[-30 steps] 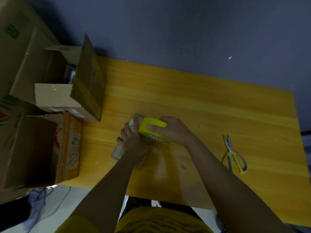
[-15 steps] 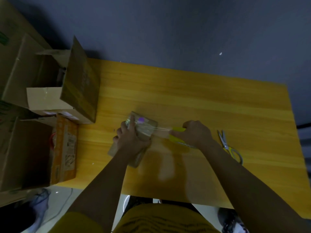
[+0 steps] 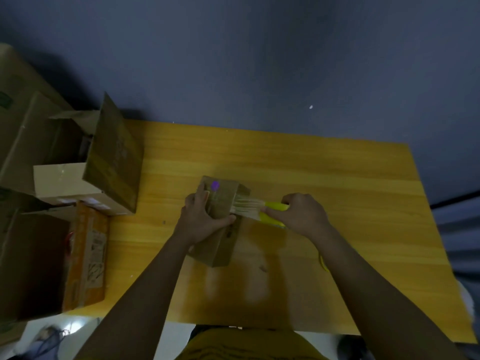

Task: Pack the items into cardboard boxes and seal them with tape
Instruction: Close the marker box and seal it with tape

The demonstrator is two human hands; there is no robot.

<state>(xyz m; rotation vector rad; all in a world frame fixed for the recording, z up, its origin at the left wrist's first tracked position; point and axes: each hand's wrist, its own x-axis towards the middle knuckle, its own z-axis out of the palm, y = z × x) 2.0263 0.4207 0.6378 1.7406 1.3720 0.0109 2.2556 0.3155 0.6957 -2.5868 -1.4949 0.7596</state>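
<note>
A small brown cardboard box (image 3: 222,245) lies on the yellow wooden table (image 3: 337,190), a purple mark on its top. My left hand (image 3: 201,216) presses down on the box's top and left side. My right hand (image 3: 302,214) grips a yellow tape dispenser (image 3: 272,213) just right of the box. A strip of clear tape (image 3: 246,205) stretches from the box's right edge to the dispenser.
Open cardboard boxes (image 3: 78,162) stand at the table's left end, with an orange printed carton (image 3: 89,258) below them. The yellow handle of the scissors (image 3: 322,262) shows from under my right forearm. A dark wall lies behind the table.
My right hand has pulled the dispenser off the box top to the right, drawing tape out. The left hand stays on the box. The scissors are now mostly hidden by my right arm.
</note>
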